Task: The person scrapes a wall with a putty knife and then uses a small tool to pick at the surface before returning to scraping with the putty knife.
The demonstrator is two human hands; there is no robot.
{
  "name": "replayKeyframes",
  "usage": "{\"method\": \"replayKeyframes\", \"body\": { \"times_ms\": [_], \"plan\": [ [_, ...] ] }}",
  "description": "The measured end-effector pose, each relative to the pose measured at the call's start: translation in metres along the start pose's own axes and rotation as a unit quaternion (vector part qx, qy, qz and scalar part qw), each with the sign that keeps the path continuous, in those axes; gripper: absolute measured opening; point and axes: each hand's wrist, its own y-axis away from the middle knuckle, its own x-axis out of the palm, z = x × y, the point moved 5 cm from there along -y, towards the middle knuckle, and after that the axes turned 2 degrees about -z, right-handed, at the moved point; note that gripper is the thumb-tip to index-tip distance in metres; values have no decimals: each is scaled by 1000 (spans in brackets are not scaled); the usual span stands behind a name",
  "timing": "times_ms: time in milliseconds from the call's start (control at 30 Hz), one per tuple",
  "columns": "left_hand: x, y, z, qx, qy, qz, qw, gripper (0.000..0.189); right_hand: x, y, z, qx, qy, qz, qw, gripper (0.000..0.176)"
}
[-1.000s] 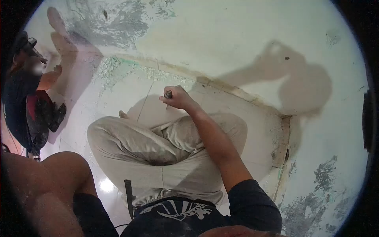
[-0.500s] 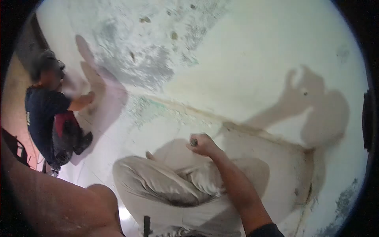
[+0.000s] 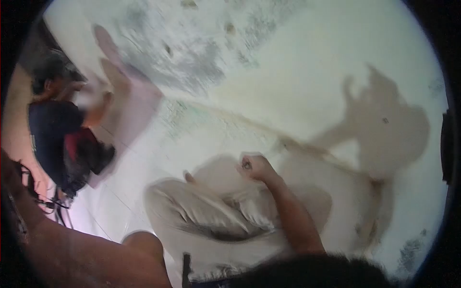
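My right hand is a closed fist, held above my crossed legs in beige trousers. A dark, round end of some object shows at the thumb side of the fist; the rest is hidden and the picture is blurred. The hand appears apart from the pale wall. A bare, bent arm, very near the camera, fills the lower left; its hand, my left, is out of the frame. Bare toes stick out by my knee.
A person in a dark shirt squats at the left by the wall. Dark cables lie beside them. Grey flaking patches and small holes mark the wall above, and a stained floor joint runs along its base. White tiles cover the floor.
The view has shifted slightly. My right fist appears a little higher and to the right. A dark, fuzzy shape has come in at the bottom. The other person has raised a hand towards their head.
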Motion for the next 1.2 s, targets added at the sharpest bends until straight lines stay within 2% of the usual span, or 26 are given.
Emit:
{"method": "replayKeyframes", "body": {
  "times_ms": [33,67,133,167,233,300,333,367,467,567,633,667,833,967,1033,1133,1200],
  "plan": [
    [-3,2,-5,-8,-1,-10,1000,31,-14,4,20,23,-40,30,998,38],
    [-3,5,-14,-6,1,-6,1000,32,-7,1,8,-20,-3,11,1000,38],
    [5,11,-36,-8,21,18,1000,32,0,-3,-1,3,-19,20,1000,34],
    [8,13,-45,-8,35,36,999,32,1,-5,1,-42,-32,2,999,30],
    [17,21,-64,-18,39,36,998,32,-3,1,6,-25,-22,-5,999,31],
    [17,25,-81,-16,42,30,999,33,-1,6,0,-66,-25,-30,997,35],
    [15,23,-86,-11,36,29,999,33,-1,5,-1,-42,-13,-27,999,36],
    [16,22,-87,-17,36,35,999,33,3,1,-8,-80,-10,-64,995,35],
    [16,25,-86,-33,25,48,998,33,8,1,-4,-80,-34,-23,996,34],
    [14,35,-92,-14,16,40,999,34,0,-4,-2,-52,14,-7,999,41],
    [10,36,-90,-11,11,33,999,34,0,-1,-2,-43,-35,-3,998,33],
    [9,37,-91,-7,13,29,999,34,-1,-1,-3,-88,-3,-62,994,32],
    [10,40,-70,-25,20,26,999,35,3,1,-11,-32,-41,-23,998,31],
    [3,38,-59,3,11,1,1000,36,-7,-3,-14,-19,-41,-63,997,29],
    [-1,37,-55,19,7,-17,1000,36,-12,-1,-14,-11,-101,-82,991,28],
    [-6,41,-53,40,-4,-45,998,36,-6,-3,-13,-54,-97,-91,990,26],
    [-15,42,-51,53,-17,-63,996,37,-7,-4,-19,-69,-130,-151,978,26]
  ]
}}
